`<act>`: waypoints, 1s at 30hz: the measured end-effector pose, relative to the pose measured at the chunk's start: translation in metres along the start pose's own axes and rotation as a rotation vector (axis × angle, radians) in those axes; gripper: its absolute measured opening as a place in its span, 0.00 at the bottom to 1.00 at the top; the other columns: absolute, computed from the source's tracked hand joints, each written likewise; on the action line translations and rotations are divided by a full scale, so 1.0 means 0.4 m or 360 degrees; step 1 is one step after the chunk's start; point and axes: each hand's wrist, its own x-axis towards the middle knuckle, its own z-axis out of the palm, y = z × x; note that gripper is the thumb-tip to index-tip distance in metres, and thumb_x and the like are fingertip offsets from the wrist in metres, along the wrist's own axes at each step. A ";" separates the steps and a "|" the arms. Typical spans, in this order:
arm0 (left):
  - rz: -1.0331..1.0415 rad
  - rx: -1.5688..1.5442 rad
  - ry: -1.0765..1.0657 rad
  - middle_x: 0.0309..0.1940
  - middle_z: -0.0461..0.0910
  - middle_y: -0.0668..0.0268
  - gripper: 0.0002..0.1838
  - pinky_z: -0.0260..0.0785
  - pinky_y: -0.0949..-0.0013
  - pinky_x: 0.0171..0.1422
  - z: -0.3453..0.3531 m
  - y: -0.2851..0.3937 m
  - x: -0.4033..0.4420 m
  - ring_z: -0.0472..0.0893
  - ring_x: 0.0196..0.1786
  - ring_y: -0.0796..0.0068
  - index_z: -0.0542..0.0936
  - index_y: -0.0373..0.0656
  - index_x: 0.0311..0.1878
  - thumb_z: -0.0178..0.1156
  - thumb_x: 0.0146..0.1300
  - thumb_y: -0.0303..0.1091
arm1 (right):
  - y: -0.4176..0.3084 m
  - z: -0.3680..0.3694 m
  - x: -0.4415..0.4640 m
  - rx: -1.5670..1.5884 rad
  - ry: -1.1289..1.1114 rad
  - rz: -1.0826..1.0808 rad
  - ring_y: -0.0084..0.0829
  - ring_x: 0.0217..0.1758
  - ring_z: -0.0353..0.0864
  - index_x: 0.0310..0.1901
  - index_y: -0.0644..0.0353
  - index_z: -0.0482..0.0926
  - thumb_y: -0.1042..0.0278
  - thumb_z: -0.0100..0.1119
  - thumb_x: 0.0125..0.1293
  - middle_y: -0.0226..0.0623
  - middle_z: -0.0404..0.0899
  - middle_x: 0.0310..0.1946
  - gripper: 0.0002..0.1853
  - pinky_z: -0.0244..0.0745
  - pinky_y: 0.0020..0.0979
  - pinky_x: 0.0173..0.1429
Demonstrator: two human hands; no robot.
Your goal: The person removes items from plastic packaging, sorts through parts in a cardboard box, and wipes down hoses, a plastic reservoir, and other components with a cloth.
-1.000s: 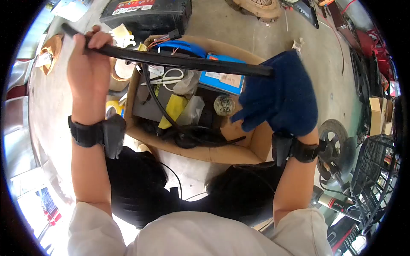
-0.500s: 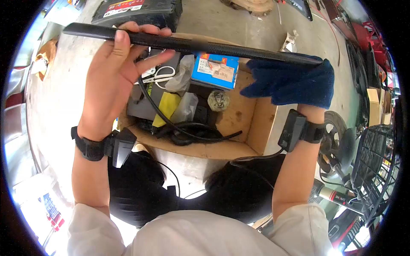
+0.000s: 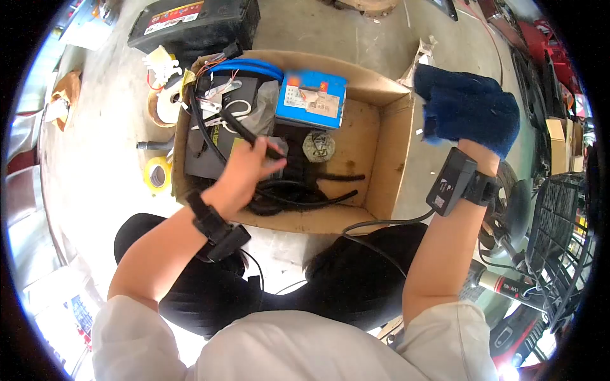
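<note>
Gripping a slim, straight black tube (image 3: pixel 238 126) in the curled thumb and fingers of the bare left hand (image 3: pixel 246 166), slanting it over the left half of the open brown cardboard box (image 3: pixel 393 162), beside white-handled scissors (image 3: pixel 241 103). Holding the right hand (image 3: pixel 476 120) outside the right edge near the far corner, covered by a thick dark blue cloth (image 3: pixel 460 95), with finger closure impossible to tell. Showing coiled black cable (image 3: pixel 289 193) along the near edge.

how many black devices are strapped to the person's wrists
2: one black device just below the left hand, which holds the black rod; a second black device on the right wrist, by the blue cloth. Neither wrist seems to hide another.
</note>
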 end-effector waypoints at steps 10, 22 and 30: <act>-0.0682 0.0174 0.0440 0.41 0.72 0.65 0.16 0.67 0.66 0.47 0.022 -0.087 -0.034 0.71 0.43 0.73 0.71 0.38 0.47 0.56 0.59 0.36 | -0.019 0.085 -0.003 0.0508 0.0304 0.0332 0.37 0.35 0.78 0.30 0.54 0.81 0.60 0.59 0.49 0.35 0.79 0.29 0.09 0.72 0.33 0.40; 0.1677 0.1069 0.0547 0.37 0.78 0.55 0.11 0.69 0.61 0.43 -0.343 0.303 0.136 0.78 0.40 0.59 0.74 0.35 0.44 0.55 0.61 0.30 | -0.039 0.161 -0.017 0.2794 0.0617 0.0536 0.36 0.35 0.79 0.38 0.70 0.75 0.68 0.44 0.67 0.44 0.80 0.34 0.13 0.75 0.33 0.42; 0.0034 0.2012 0.1267 0.33 0.80 0.52 0.13 0.72 0.57 0.43 -0.858 0.003 0.205 0.80 0.39 0.54 0.77 0.37 0.44 0.59 0.56 0.31 | -0.077 0.108 -0.017 0.2843 0.0498 0.0493 0.33 0.42 0.78 0.42 0.66 0.74 0.68 0.43 0.68 0.42 0.79 0.40 0.11 0.73 0.32 0.49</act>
